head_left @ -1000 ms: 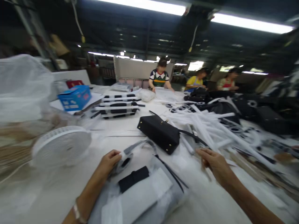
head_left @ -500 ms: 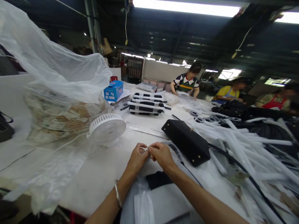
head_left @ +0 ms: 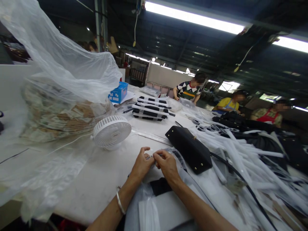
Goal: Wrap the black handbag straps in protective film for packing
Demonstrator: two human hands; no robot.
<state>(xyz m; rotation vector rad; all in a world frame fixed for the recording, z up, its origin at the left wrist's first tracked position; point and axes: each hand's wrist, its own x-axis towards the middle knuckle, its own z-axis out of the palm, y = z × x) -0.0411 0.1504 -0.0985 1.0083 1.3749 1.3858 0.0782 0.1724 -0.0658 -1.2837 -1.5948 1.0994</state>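
Over the bundle (head_left: 166,207), left hand (head_left: 143,163) (forefinger lifted) and right hand (head_left: 166,163) pinch a tiny, unclear piece (head_left: 150,157).

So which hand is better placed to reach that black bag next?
Probably the right hand: the black bag lies just beyond it on that side, while the left hand is farther off.
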